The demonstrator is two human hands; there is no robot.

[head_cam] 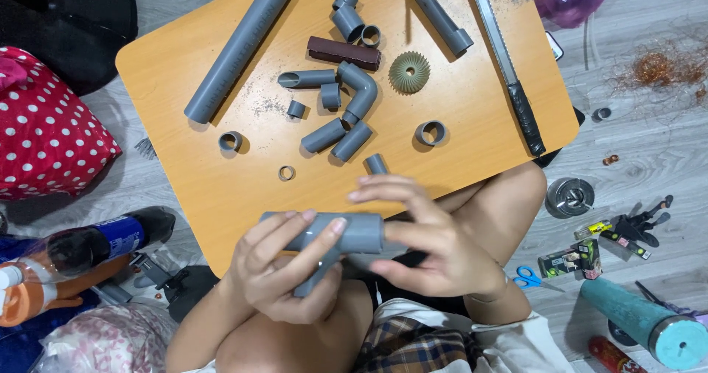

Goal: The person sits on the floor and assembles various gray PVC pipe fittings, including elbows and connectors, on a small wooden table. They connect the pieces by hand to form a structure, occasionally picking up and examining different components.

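Left hand (pixel 284 266) wrapped round grey tee fitting (pixel 332 240), fingers (pixel 313 229) clamped over its crossbar, stem pointing down at lap. Right hand (pixel 431 244) at tee's right end, fingers pinched on it. Tee held just above near edge of worktop (pixel 177 78). Beyond: short pipe offcuts, elbow (pixel 358 85), rings, ribbed disc (pixel 409 72), long pipe (pixel 240 45), saw (pixel 509 67).
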